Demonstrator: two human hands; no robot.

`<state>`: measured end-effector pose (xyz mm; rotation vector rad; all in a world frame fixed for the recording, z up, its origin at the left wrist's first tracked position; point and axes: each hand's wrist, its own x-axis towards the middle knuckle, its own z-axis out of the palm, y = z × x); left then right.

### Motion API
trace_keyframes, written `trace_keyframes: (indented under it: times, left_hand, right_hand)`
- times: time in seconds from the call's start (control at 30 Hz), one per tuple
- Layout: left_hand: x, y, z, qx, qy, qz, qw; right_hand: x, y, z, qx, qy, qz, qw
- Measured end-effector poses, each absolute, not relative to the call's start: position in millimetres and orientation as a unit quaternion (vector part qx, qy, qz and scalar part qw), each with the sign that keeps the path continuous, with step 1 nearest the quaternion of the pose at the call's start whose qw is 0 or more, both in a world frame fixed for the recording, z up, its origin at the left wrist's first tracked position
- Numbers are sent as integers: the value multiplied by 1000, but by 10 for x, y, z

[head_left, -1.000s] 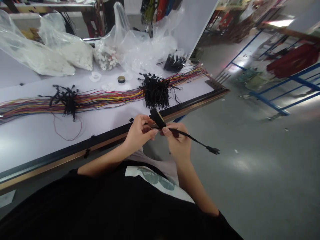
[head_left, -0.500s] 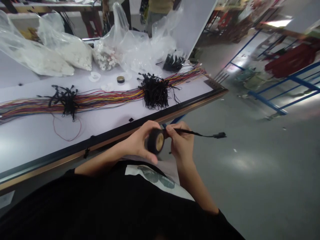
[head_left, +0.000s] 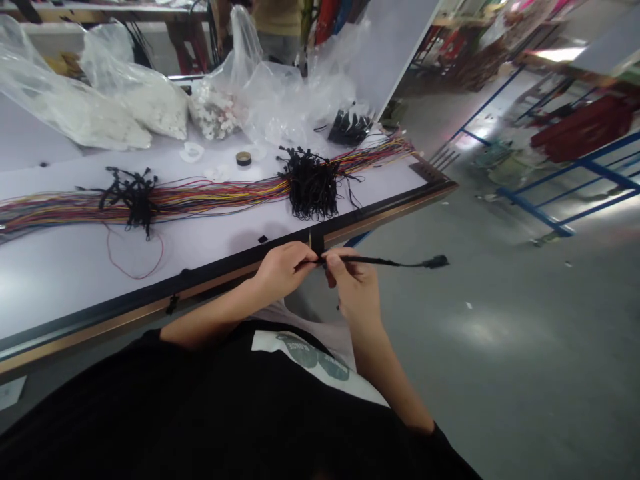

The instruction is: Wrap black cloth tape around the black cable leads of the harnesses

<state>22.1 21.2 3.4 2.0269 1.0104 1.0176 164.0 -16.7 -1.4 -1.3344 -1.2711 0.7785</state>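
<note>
In front of my body, above the table's front edge, both hands meet at a thin black taped cable (head_left: 373,261). My right hand (head_left: 357,287) is closed, pinching the cable between thumb and fingers. From there the cable runs right to a black connector (head_left: 436,262) that hangs free. My left hand (head_left: 285,270) is closed too, its fingertips pinched at the cable's left end. Just beyond the fingertips is a roll of black tape (head_left: 317,240), seen nearly edge-on. How the tape joins the cable is hidden by my fingers.
A long bundle of coloured wires (head_left: 215,195) crosses the white table, with black connector clusters (head_left: 313,183) on it. Behind lie clear plastic bags (head_left: 150,100) of white parts and another tape roll (head_left: 243,159). Blue metal frames (head_left: 540,210) stand at right. A person (head_left: 277,20) is across the table.
My left hand has gone from an open grip around the tape roll to a pinch at the cable's end. The roll now sits beyond the fingertips. My right hand shifted slightly left.
</note>
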Motion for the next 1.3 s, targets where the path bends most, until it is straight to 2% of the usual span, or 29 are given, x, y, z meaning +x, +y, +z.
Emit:
trace_keyframes:
  times: [0.1,0.27,0.37,0.43,0.53,0.67,0.83,0.93,1.07,1.2,1.3]
  left_hand:
    - [243,160,68,724,408,396,389]
    - [252,174,38,494,385,418,658]
    - [203,268,-34,438,291,345,778]
    - [176,318,-72,438,242,300,812]
    - [187,320,-105,415,246,310,819]
    - [246,225,-128,364,261,341,827]
    - [141,186,-88,447,202,348,799]
    - [18,230,-8,503,193,307,785]
    - [-46,284,97,565,283,278,723]
    - [-53,292,150,598,331,250,686]
    - [-75,269,165,661,392,293,569]
  right_hand:
    - [1618,-174,-29,-590,-529,303,530]
    - [1625,-168,-81,-584,-529,248,563]
    - [1623,-174,-68,-572,-551,235,560]
    - [1618,-184,-28,-573,-573,215,545]
    - [1612,-201,26,-576,-599,193,522]
    - [1612,-208,-18,-587,-562,203,547]
    - [1646,-185,-69,-585,-515,246,577]
    - [1692,-161,19,-554,-558,292,544]
    - [1711,-99,190,-509,-639,331,473]
    - [1636,8,290,-460,-721,249,454]
    - [1551,85,274,-453,-734,191,469]
